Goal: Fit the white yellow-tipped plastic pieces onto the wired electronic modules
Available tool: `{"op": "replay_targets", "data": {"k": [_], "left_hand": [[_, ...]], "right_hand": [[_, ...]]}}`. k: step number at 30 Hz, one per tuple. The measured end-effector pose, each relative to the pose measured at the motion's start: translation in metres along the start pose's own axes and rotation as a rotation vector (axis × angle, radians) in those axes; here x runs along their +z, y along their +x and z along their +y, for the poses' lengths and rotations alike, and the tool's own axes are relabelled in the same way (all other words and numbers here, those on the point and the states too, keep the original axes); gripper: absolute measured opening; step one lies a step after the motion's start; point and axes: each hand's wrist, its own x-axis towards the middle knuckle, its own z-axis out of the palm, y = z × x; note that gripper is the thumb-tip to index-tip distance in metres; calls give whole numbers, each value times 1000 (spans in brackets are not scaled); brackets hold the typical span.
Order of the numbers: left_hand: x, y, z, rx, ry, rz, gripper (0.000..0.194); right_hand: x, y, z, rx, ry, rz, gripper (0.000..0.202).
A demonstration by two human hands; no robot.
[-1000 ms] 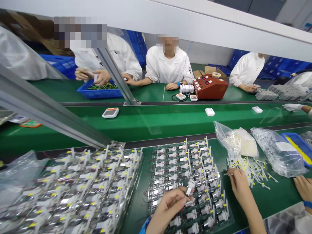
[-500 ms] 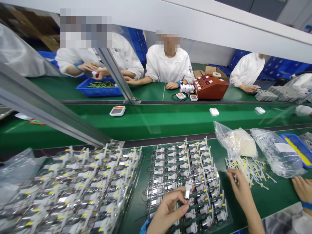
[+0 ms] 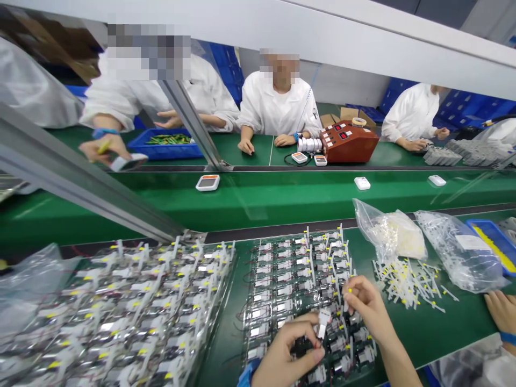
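My left hand (image 3: 288, 352) pinches a small motor (image 3: 323, 322) with a white gear housing and thin red wires, upright above the clear tray (image 3: 298, 298) in the middle. My right hand (image 3: 368, 306) is close beside it, thumb and fingers pinched on a small white plastic stick with a yellow tip (image 3: 349, 291). The two parts are a short way apart. Rows of similar motors fill the tray under both hands, and those on its right side carry white sticks. To the right lies a loose pile of white sticks (image 3: 409, 282) with yellow tips.
A second tray of motors (image 3: 133, 312) lies at left. Plastic bags (image 3: 459, 252) and a blue bin (image 3: 494, 244) stand at back right. A metal post (image 3: 100, 177) slants across the left. A co-worker's hand (image 3: 502, 312) rests at right; others sit beyond the green conveyor (image 3: 274, 199).
My right hand has moved left from the stick pile to beside the motor, now with a stick. My left hand has shifted slightly right. White devices on the conveyor have moved right.
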Motion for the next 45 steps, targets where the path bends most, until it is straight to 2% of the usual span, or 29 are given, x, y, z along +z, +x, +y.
{"op": "replay_targets", "data": {"k": [3,7,14,21,25,29,34,38,45], "left_hand": [[-1,1,8,-7,17,-18,16],[-1,2,15,-7,30,-40,16],[1,4,22,-35,57,-95,17],[1,2,14,-44,111,-62,14],[4,5,18,-31,110,-44,15],[6,7,28,-35,112,-52,20],[7,5,28,-102,131,-14,27],[9,9,31,-130,117,-93,34],[10,13,35,-113,192,-69,41]], "right_hand": [[9,-2,-6,-5,-31,-93,19],[16,-4,-11,-42,-14,-172,23],[23,-1,-6,-68,-60,-199,23],[24,-3,-13,-71,-104,-229,22],[27,-4,-15,-65,-131,-222,23],[29,-5,-16,-75,-158,-238,23],[29,-4,-19,-49,-168,-268,22],[29,-4,-20,-42,-177,-299,22],[30,-3,-15,-50,-139,-260,22]]}}
